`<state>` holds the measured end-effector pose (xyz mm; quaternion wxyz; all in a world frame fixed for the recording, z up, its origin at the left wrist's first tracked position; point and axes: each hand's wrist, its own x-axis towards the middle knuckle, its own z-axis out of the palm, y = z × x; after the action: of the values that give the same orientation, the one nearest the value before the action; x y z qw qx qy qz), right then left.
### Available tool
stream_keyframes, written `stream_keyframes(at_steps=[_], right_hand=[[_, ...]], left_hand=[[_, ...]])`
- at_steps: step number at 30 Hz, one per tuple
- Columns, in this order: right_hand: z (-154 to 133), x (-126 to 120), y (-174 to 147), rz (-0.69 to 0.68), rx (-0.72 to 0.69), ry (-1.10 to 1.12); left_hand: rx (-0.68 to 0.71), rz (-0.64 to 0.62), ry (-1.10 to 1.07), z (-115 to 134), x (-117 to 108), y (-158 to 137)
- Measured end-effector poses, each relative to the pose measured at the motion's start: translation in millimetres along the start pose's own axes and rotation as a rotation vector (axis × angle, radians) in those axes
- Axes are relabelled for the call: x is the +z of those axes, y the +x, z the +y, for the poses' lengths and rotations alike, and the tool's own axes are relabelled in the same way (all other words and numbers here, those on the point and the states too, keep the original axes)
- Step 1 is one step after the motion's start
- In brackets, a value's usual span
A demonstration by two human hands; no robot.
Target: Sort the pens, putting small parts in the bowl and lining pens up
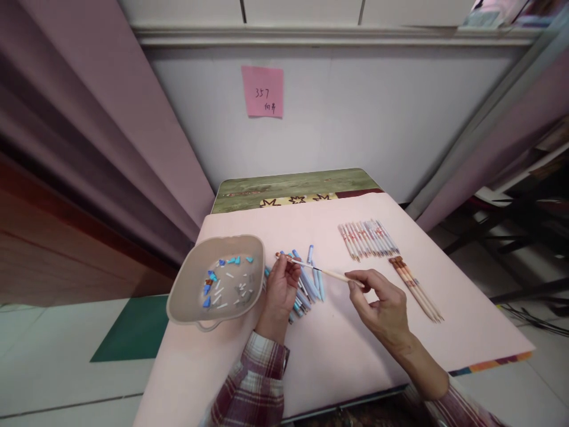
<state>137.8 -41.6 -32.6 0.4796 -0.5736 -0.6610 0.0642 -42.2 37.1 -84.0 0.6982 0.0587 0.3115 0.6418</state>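
Note:
My left hand point(283, 281) is closed in a pinch on the brown-ended side of a thin white pen refill point(303, 263). A cream pen barrel point(333, 274) lies in line with the refill, meeting it at a dark band. At the barrel's other end, my right hand point(380, 305) pinches it between thumb and fingers. Under and beside my left hand is a loose pile of blue and light-blue pens point(309, 284), partly hidden by that hand. To the right of my right hand, several cream pens with brown tops point(415, 289) lie side by side.
A beige plastic bin point(184, 296) at the left holds small blue and brown pieces and short white bits. A row of patterned pens point(368, 239) lies at the back right. Everything rests on a pale pink table covering point(347, 367). A pink note point(263, 92) is on the wall.

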Motion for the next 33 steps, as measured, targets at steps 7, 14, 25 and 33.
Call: stream_keyframes(at_steps=[7,14,25,33], right_hand=[[-2,0,-1,0.006,-0.025,-0.016],[0,3,-5,-0.020,-0.001,-0.018],[3,16,-7,-0.015,-0.076,-0.057],[10,26,-11,0.000,-0.081,-0.068]], left_hand=[[0.012,0.000,0.008,0,-1,1],[0.036,-0.035,0.058,-4,-1,-1],[-0.027,-0.104,0.194,-10,9,-9],[-0.085,-0.145,0.203,-17,8,-13]])
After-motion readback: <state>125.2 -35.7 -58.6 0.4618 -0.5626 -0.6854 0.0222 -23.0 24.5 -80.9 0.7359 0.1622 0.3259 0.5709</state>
